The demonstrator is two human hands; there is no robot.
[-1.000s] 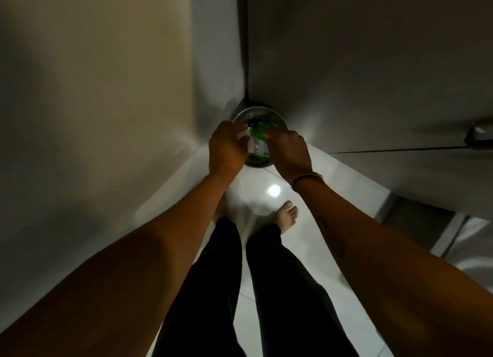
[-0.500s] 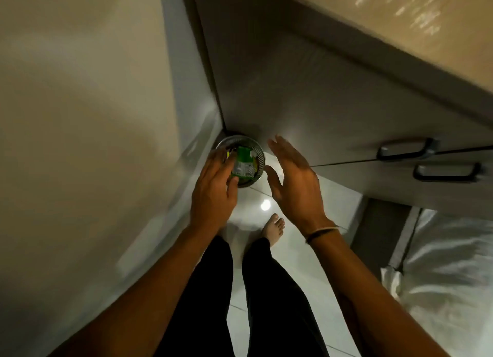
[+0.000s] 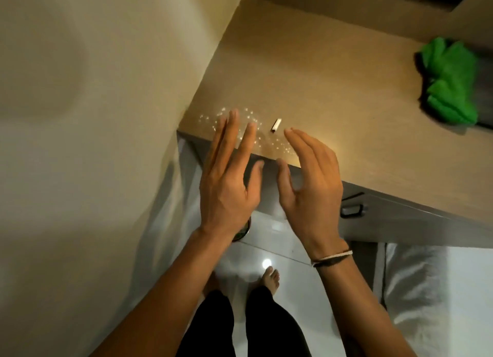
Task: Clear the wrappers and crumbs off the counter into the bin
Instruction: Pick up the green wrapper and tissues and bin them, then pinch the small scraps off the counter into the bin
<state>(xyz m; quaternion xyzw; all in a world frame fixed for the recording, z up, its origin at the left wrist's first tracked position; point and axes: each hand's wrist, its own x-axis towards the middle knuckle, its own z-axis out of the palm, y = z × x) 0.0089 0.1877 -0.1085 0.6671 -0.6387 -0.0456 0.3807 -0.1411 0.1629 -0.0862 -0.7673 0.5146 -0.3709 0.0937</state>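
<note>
Where the left hand (image 3: 226, 186) covers it, the bin (image 3: 244, 232) mostly hidden; both hands' fingers spread, empty.

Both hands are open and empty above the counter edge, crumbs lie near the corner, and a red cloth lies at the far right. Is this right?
Not quite: in the head view the cloth is green, not red. The rest holds: left hand and right hand are open and empty above the counter edge, crumbs near the corner.

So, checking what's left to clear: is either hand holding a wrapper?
No, the left hand and right hand are open and empty above the crumbs.
</note>
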